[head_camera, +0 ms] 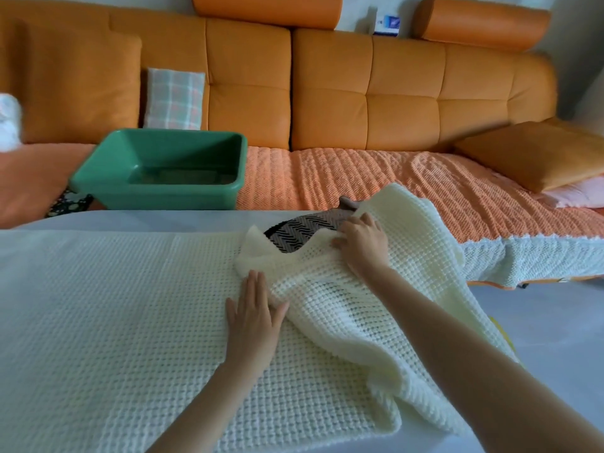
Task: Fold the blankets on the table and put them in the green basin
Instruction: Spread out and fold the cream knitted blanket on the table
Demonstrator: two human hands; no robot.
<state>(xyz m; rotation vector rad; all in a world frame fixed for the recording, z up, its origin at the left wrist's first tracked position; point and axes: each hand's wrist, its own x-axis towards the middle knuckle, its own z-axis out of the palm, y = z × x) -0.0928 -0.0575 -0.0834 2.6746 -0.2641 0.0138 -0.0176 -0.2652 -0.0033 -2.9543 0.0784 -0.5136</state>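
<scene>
The left hand [253, 317] lies flat, palm down, fingers straight and close together, pressing on the cream waffle-knit blanket [130, 322] just beside a raised fold. The right hand [361, 243] reaches further out, its fingers curled into the far edge of the turned-over part of the same blanket and gripping the fabric there, thumb on top.

The blanket is spread over most of the table [130, 219]. Its left portion lies smooth and flat. Its right portion is doubled back toward the middle in a loose, rumpled flap that runs from the far edge down to the near right, under the right forearm. Where the flap lifts at the far side, a black-and-white chevron-patterned cloth [302, 232] shows beneath it, partly covered. A bare strip of pale tabletop is left along the far edge.

Beyond the table, to the left, the green basin [163, 168] sits on the seat of an orange sofa [327, 93], well apart from both hands. It is rectangular and tilted slightly toward the camera. The seat carries a ribbed orange cover [359, 178] with a white trim on the right. A plaid cushion [175, 99] leans against the sofa back behind the basin. At the right end an orange cushion [536, 152] rests on a pink pillow [575, 194]. Two orange bolsters [266, 8] sit on top of the sofa back, with a blue-and-white box [387, 24] between them.
</scene>
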